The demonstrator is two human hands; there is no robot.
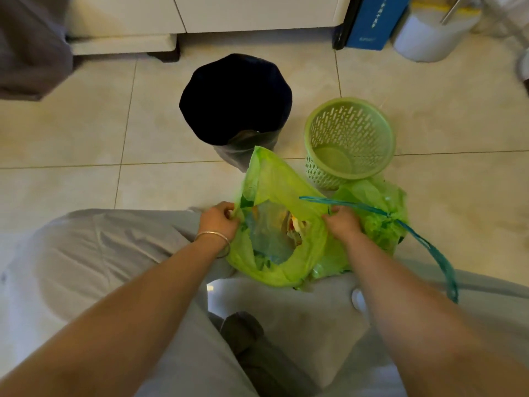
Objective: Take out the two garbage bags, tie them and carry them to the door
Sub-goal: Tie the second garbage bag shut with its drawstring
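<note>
Head view: left hand [219,220] and right hand [342,223] each pinch the rim of an open green garbage bag [282,193] between them on the floor. Just right of the right hand sits a second green bag [378,216], cinched by a blue drawstring [429,247].

Beige tiled floor [71,138] with thin grout lines, white cabinets [200,12] along far edge, warm dim light
</note>
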